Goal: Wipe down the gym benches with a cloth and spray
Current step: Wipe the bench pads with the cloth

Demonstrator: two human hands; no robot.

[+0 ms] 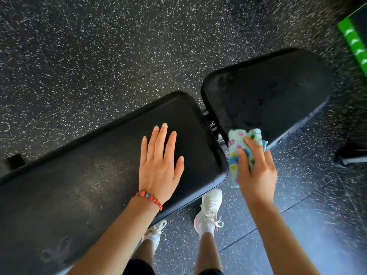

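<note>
The long back pad (83, 175) of the black gym bench fills the left of the view, running from about eight o'clock up toward the centre. Its vinyl skin looks smooth and firm over padding, so it should take pressure without shifting, though a wet film would likely make it slick. The left hand (160, 165), with a red beaded bracelet (149, 197) at the wrist, lies flat on this pad near its right end, fingers spread and straight, gripping nothing; it seems to brace the body or steady the bench.

Just right of centre, past the hinge gap, the seat pad (268, 90) sits at about one o'clock, its surface dull and speckled, possibly damp.

The patterned cloth (238, 153) is at about three o'clock from the centre, beside the back pad's corner and below the seat pad's near edge. It is soft, light and limp, bunched into a wad, so it is best held as a folded bundle under the palm. The right hand (256, 167) is closed around it, fingers curled over the top. No spray bottle is in view.
</note>
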